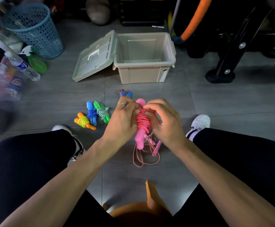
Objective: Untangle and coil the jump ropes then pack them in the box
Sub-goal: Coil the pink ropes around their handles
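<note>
Pink rope (143, 120), beige box (144, 74)

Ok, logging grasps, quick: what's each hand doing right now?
Left hand: gripping the pink jump rope.
Right hand: gripping the same pink jump rope, fingers on its coil.

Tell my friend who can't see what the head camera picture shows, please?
Two hands, left hand and right hand, wrap a pink jump rope around its handles. Three coiled ropes lie on the floor, a loose striped rope below, and an open, empty box behind.
</note>
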### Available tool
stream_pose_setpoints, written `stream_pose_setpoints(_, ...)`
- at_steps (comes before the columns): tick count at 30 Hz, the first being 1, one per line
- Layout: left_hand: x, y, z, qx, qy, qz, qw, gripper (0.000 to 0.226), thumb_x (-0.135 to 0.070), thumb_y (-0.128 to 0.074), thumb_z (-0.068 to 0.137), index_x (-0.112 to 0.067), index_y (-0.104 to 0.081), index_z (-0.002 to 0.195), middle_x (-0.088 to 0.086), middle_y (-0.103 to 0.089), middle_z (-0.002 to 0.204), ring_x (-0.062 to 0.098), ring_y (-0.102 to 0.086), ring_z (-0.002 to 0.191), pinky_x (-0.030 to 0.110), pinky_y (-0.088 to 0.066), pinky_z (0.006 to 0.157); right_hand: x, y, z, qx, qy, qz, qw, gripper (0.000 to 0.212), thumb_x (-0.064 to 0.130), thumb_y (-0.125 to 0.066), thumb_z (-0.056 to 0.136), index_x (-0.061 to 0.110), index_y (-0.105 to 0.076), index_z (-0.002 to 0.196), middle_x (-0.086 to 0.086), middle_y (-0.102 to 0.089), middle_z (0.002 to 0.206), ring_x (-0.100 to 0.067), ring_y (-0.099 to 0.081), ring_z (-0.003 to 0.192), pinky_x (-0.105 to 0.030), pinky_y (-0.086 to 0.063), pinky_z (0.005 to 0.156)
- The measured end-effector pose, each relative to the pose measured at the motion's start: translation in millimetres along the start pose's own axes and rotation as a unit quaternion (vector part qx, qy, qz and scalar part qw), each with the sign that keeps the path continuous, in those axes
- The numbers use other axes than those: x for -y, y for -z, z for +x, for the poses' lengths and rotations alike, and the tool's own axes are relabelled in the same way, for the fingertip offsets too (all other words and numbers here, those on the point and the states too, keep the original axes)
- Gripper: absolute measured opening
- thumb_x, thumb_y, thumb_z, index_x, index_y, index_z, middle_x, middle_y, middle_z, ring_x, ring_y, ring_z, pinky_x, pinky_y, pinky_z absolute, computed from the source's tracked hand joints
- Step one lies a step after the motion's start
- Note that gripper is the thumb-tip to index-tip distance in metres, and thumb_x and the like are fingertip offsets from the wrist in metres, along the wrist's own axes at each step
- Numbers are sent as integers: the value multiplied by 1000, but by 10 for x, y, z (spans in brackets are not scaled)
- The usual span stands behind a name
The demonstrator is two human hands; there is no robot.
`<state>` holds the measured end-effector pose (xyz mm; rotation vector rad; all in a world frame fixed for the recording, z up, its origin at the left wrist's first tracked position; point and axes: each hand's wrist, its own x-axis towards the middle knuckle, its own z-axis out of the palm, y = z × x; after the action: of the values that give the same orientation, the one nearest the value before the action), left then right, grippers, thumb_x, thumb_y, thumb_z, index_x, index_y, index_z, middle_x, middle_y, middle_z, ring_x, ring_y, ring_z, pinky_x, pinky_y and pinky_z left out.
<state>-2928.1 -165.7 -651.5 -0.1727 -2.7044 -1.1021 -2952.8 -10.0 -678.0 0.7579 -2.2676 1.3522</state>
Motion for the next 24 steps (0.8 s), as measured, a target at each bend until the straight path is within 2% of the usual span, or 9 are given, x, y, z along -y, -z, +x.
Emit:
stream_pose_setpoints(4,-27,6,8,18,39,-19,999,14,3,-52,91,1,-65,95,4,-45,102,7,-45,82,14,-36,80,-58,-7,-7,25,16,-11,1000,14,5,-58,95,-4,-67,101,-13,-62,103,-13,-60,96,-21,-47,89)
stream_pose_setpoints(6,-35,26,9,38,53,-16,998,11,3,-53,91,0,-64,91,7,-46,99,11,-45,81,15,-33,79,-114,-6,-28,46,26,-24,998,12,1,-60,93,-4,-67,102,-14,-61,104,-19,-61,96,-28,-50,88)
stream_pose_setpoints(8,-33,38,6,57,63,-8,996,10,4,-54,90,1,-63,87,8,-47,96,16,-45,81,17,-31,77,-166,13,-35,74,35,-33,996,13,0,-62,91,-5,-67,102,-15,-61,104,-26,-62,95,-37,-51,84)
stream_pose_setpoints(11,-20,50,-7,62,93,-12,994,11,4,-55,89,1,-64,86,9,-49,94,17,-45,81,16,-30,75,-206,52,-5,98,69,-76,990,10,3,-63,92,-2,-68,99,-14,-60,98,-29,-59,86,-42,-50,73)
stream_pose_setpoints(14,-11,27,-42,38,115,-15,993,11,3,-56,88,0,-66,84,8,-50,90,15,-46,83,15,-29,74,-173,44,13,114,95,-118,982,6,1,-64,92,0,-70,93,-14,-58,89,-29,-58,78,-42,-50,66)
stream_pose_setpoints(18,9,6,-58,6,168,-53,984,14,-2,-59,89,-11,-68,84,-1,-52,87,18,-52,88,22,-39,80,-53,31,80,80,4,-84,993,5,0,-72,83,5,-72,84,-8,-61,82,-15,-56,69,-33,-49,62)
stream_pose_setpoints(21,25,12,-45,11,268,-185,946,22,-4,-59,92,-16,-68,76,4,-65,79,29,-66,82,39,-56,79,-9,55,152,82,-52,-70,993,4,11,-76,80,10,-75,85,-4,-65,80,-14,-59,66,-31,-50,63)
stream_pose_setpoints(22,12,14,-46,5,298,-243,923,26,-2,-59,92,-17,-69,74,2,-68,73,26,-69,76,40,-59,73,10,59,166,88,-66,-61,992,9,18,-77,80,12,-76,87,-2,-66,82,-13,-61,68,-30,-51,65)
stream_pose_setpoints(24,3,14,-53,-7,322,-315,893,35,3,-57,92,-18,-71,68,-4,-69,64,13,-69,67,31,-59,66,52,67,179,108,-86,-49,989,23,32,-76,78,14,-76,92,0,-67,87,-12,-64,73,-30,-54,70)
